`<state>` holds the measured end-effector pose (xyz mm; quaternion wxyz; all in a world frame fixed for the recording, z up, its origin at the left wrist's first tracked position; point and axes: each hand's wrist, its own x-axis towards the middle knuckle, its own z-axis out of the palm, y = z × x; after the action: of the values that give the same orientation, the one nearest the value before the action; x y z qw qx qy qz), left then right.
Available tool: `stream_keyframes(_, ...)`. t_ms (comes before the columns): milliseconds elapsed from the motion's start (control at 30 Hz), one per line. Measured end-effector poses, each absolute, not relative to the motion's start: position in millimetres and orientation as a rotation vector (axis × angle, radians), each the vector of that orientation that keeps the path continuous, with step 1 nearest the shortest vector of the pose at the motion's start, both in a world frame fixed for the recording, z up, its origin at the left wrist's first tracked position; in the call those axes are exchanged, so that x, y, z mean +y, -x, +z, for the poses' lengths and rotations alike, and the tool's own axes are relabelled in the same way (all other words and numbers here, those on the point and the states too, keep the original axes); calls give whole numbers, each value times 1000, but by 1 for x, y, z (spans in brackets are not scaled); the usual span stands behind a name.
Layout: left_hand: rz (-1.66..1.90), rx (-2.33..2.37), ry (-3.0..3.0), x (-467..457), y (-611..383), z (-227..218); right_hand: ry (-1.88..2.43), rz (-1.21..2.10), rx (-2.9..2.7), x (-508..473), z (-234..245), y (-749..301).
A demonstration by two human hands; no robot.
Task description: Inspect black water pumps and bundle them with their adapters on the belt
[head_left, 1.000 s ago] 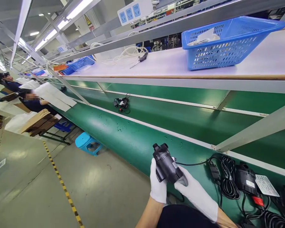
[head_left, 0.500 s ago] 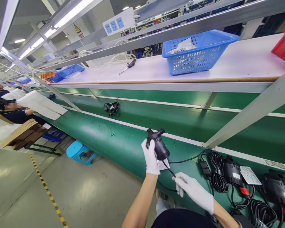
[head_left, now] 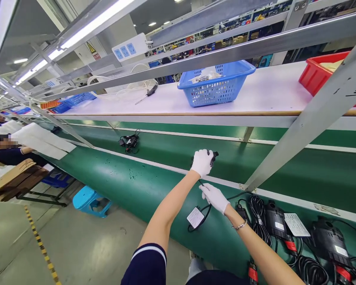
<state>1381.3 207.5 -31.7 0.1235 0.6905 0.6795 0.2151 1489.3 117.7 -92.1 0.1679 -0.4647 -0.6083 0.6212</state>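
Both my hands wear white gloves. My left hand (head_left: 202, 162) is stretched forward over the green conveyor belt (head_left: 154, 146), closed round a black pump (head_left: 213, 155) that it mostly hides. My right hand (head_left: 215, 196) is nearer to me, fingers closed on the pump's black cable (head_left: 208, 209), which loops down to a white tag (head_left: 195, 217) lying on the near green ledge. Another black unit with coiled cable (head_left: 129, 141) lies farther left on the belt.
Several black pumps with coiled cables and red plugs (head_left: 284, 229) lie at the right on the near ledge. A blue basket (head_left: 215, 84), a red bin (head_left: 319, 75) and a screwdriver (head_left: 146, 94) sit on the white shelf above. A slanted metal strut (head_left: 299, 126) crosses at right. A seated person (head_left: 8, 148) and a blue stool (head_left: 90, 201) are at left.
My left hand has carried the pump up and forward from near my body out over the belt. My right hand let go of the pump body and now trails along its cable.
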Motion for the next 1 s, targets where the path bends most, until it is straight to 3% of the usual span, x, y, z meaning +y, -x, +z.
stream_keyframes(267, 1296, 1893, -976, 175, -1348, -17, 1335, 1856, -1902, 109, -95, -1549)
stream_keyframes(433, 1493, 1404, -420, 111, -1358, -16, 1384, 1644, -1947, 75, -42, -1558)
stream_keyframes(600, 1431, 634, 371, 41, -1396, -17, 1399, 1303, -1987, 35, 13, -1548)
stream_keyframes(1000, 1214, 402, 698, -32, -1401, 16, 1330, 1241, -2018, -18, 35, -1540)
